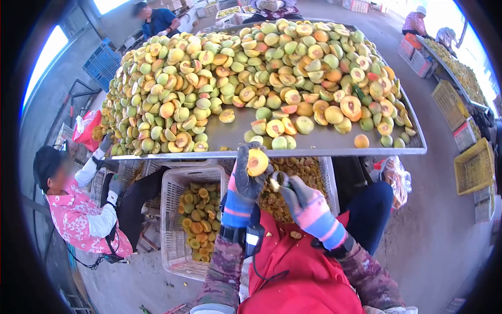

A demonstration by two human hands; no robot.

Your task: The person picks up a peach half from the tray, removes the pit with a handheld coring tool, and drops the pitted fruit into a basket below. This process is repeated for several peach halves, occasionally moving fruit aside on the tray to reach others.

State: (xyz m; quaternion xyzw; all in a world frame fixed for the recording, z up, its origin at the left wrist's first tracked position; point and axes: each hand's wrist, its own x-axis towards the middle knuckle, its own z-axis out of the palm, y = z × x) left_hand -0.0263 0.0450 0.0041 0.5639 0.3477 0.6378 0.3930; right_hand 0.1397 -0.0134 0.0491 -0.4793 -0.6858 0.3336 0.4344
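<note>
My left hand, in a dark glove with a pink and blue cuff, grips a yellow apricot half just below the front edge of the metal table. Close beside it, my right hand is closed on a small looped metal pitting tool; its far end is partly hidden. A large heap of green, yellow and orange halved apricots covers most of the tabletop. Under my hands, a crate holds many small brownish pieces, perhaps pits.
A white plastic crate with halved fruit stands left of my legs. A co-worker in a pink patterned top sits at the left; others sit behind the table and at another table. Yellow crates stand at the right, near a plastic bag.
</note>
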